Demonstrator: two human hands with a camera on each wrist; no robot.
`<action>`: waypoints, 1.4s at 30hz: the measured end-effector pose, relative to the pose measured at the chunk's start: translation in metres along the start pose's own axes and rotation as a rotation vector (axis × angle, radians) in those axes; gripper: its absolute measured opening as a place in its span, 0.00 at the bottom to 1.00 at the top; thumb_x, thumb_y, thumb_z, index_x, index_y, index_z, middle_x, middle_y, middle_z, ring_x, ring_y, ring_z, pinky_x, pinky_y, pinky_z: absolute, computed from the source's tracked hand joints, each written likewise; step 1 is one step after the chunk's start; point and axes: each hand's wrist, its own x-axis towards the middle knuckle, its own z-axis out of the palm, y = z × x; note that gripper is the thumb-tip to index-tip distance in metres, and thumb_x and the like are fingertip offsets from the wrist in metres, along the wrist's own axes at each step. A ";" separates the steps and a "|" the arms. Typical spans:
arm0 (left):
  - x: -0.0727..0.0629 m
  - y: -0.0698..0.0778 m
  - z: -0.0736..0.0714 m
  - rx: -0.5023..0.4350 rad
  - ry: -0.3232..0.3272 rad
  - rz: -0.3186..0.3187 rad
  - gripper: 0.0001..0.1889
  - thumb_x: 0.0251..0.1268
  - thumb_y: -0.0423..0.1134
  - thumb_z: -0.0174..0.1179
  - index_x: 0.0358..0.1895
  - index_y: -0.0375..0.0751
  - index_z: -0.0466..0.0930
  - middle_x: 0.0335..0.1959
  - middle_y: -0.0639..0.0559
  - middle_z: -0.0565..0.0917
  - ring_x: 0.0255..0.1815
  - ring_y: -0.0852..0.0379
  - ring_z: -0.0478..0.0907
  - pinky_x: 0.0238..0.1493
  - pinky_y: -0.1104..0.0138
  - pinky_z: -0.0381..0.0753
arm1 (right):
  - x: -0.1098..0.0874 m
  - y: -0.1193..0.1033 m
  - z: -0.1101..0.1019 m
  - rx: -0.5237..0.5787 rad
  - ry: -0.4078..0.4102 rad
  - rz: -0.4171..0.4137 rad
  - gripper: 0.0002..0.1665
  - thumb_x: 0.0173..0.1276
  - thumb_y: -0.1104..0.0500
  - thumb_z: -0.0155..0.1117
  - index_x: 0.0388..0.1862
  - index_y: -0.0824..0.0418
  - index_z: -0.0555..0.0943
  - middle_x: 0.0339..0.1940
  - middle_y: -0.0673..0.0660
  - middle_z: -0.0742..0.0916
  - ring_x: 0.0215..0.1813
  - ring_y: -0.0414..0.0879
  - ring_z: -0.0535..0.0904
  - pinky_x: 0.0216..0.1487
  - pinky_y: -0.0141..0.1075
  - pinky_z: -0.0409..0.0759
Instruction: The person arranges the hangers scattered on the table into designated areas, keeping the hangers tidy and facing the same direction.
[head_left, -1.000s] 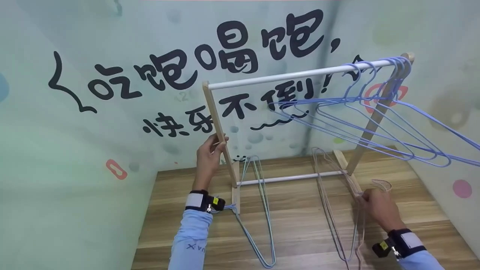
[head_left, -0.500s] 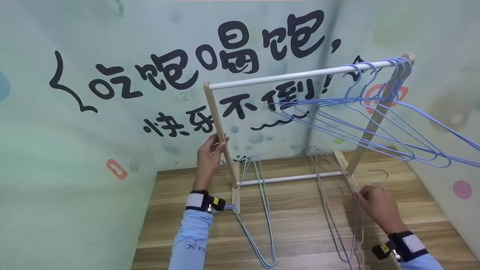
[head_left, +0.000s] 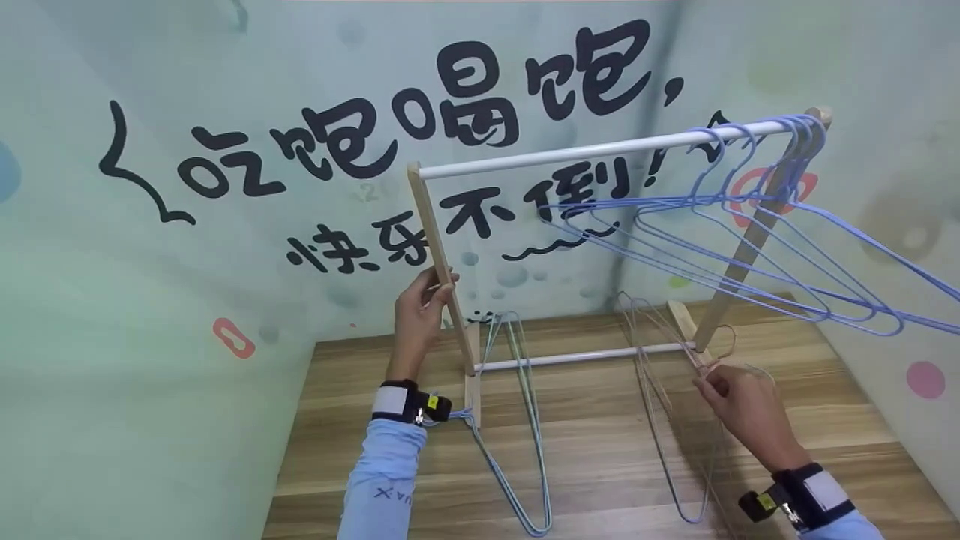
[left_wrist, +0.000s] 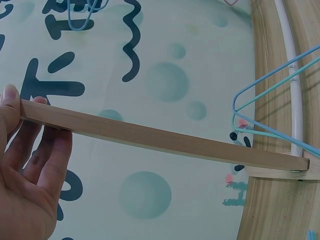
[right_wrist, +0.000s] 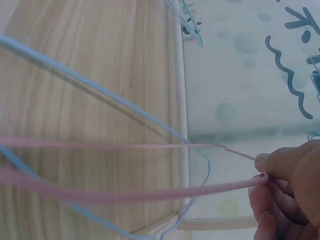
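The left hand (head_left: 418,307) is gripping the straight, pale wooden left upright (left_wrist: 150,136) of the rack, its thumb and partly curled fingers closing around opposite faces. The right hand (head_left: 750,409) is pinching a thin pink wire hanger (right_wrist: 125,196) near the hook, with thumb and fingers closed. This hanger is extending low beside the rack's right foot, crossing a light-blue wire hanger (right_wrist: 102,90) in the right wrist view. Several periwinkle-blue hangers (head_left: 675,199) are hanging at the right end of the white upper rod (head_left: 570,155). Blue and green wire hangers (head_left: 535,427) are crossing the white lower rod (head_left: 585,356) near the left upright.
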 end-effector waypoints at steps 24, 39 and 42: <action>0.000 0.000 -0.001 0.002 -0.001 -0.034 0.19 0.76 0.36 0.58 0.64 0.32 0.76 0.54 0.46 0.84 0.57 0.50 0.82 0.58 0.59 0.81 | 0.019 -0.030 -0.014 0.045 -0.059 -0.225 0.12 0.60 0.68 0.78 0.26 0.55 0.83 0.22 0.41 0.76 0.22 0.34 0.68 0.19 0.30 0.69; 0.000 0.001 0.000 0.000 0.006 -0.053 0.18 0.76 0.36 0.58 0.64 0.35 0.77 0.54 0.48 0.84 0.57 0.52 0.81 0.58 0.61 0.81 | 0.047 -0.050 -0.031 0.109 -0.032 -0.341 0.11 0.57 0.72 0.78 0.32 0.61 0.85 0.25 0.44 0.78 0.25 0.35 0.70 0.23 0.22 0.67; 0.000 0.002 0.000 -0.006 0.004 -0.047 0.19 0.76 0.37 0.58 0.64 0.33 0.76 0.54 0.47 0.84 0.57 0.51 0.81 0.59 0.61 0.81 | 0.053 -0.055 -0.037 0.107 -0.006 -0.366 0.12 0.56 0.74 0.78 0.33 0.62 0.84 0.27 0.46 0.78 0.26 0.36 0.70 0.24 0.21 0.66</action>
